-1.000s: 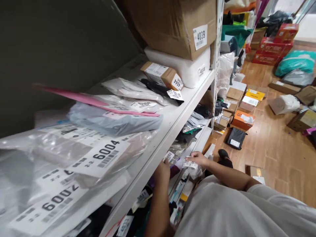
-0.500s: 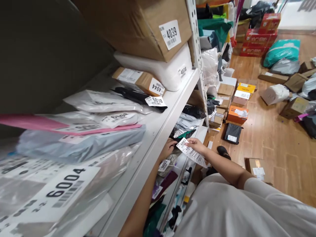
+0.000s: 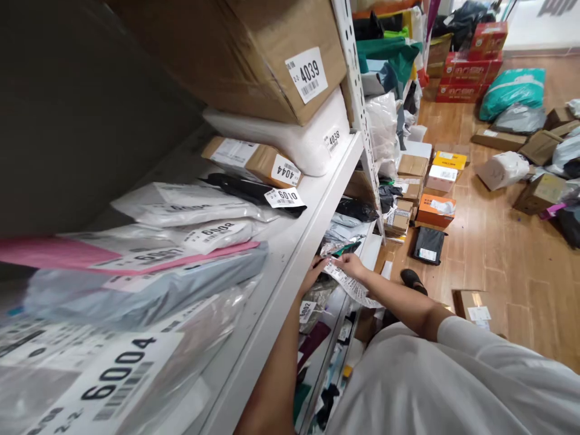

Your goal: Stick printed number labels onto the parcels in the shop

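Observation:
A strip of white printed number labels hangs from my right hand, whose fingers pinch it near its upper end. My left hand reaches past the shelf edge to that same end, fingertips closed together at the strip's edge; part of the hand is hidden by the shelf. Under both hands lie bagged parcels on the lower shelf, among them a clear-wrapped one with a label 6002 and a grey plastic mailer.
The upper shelf carries labelled parcels, including a carton 4039, a small box 4044 and a bag 6004. A perforated upright stands beyond. Boxes, an orange box and a black parcel lie on the floor.
My hands have come together at the top end of the label strip. My left fingers moved from the parcels to the strip, and the strip now curls more at its lower end.

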The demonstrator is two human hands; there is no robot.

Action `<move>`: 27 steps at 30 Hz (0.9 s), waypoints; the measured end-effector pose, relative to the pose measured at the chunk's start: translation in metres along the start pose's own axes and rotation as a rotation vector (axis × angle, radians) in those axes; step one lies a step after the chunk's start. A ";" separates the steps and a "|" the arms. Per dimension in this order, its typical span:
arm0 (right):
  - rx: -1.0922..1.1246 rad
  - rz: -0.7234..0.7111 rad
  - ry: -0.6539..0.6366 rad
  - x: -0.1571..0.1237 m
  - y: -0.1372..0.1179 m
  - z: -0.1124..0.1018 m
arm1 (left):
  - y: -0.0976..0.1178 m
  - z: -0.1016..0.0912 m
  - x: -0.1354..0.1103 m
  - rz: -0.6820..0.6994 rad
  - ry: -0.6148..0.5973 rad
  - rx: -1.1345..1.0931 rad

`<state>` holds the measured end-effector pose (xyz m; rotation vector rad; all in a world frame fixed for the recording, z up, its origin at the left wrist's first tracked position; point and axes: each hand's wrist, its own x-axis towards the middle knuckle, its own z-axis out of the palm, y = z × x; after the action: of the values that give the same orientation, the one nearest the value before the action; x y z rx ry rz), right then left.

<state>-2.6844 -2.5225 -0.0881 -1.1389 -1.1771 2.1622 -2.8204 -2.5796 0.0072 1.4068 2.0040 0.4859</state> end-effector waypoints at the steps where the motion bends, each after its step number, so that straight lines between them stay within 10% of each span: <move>1: -0.015 -0.006 0.023 0.001 0.000 0.002 | -0.001 0.001 0.001 -0.011 0.007 -0.010; 27: 0.026 0.062 -0.091 -0.015 -0.013 -0.005 | 0.007 0.011 0.008 -0.142 0.137 0.045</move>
<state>-2.6721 -2.5232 -0.0715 -1.0895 -1.1622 2.2917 -2.8098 -2.5704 0.0015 1.2763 2.2196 0.4879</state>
